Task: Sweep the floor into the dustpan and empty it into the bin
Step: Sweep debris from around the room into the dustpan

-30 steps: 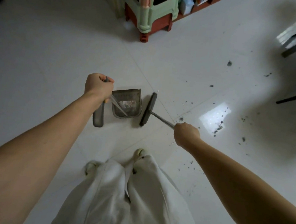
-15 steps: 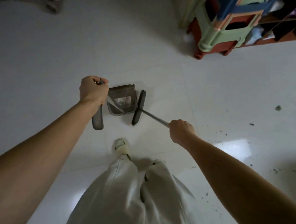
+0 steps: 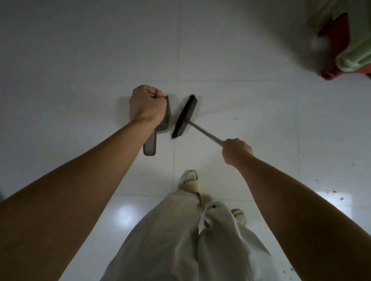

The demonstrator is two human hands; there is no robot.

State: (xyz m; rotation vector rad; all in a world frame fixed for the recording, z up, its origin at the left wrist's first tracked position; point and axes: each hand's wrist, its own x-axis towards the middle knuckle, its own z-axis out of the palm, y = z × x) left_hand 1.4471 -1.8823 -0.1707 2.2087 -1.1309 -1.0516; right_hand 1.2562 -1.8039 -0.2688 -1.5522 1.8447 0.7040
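legs: pale trousers (image 3: 175,249) and pale slippers (image 3: 190,182) at the bottom of the view, one foot ahead of the other — the person looked mid-step.
debris: dark specks (image 3: 334,195) on the floor (image 3: 76,37) low at the right, behind the right arm and well apart from the broom head. Likely unswept.
right hand: right hand (image 3: 236,151) was fisted tight on the metal shaft of the broom (image 3: 185,117). The shaft ran up and to the left from the fist to the head.
broom head: dark bar, long axis roughly near-to-far, tilted a little right at the far end. Bristle edge faced left toward the dustpan. Could not tell if it touched the floor.
left hand: left hand (image 3: 145,106) was closed round the top of the dustpan's upright handle; the fist covered most of the pan.
dustpan: dustpan (image 3: 166,120) sat just right of the left fist and just beside the broom head, a narrow gap between them. Grey handle part hung below the wrist. Contents not visible from here.
key relation: pan left, broom right, long edges near parallel — both carried close together. Left hand was nearer the pan; each hand already had its own tool.
bin: not in view. Judgement: emptying not yet done, no telling which way the bin lay.
far: stacked plastic stools (image 3: 361,44), green over red, top right.
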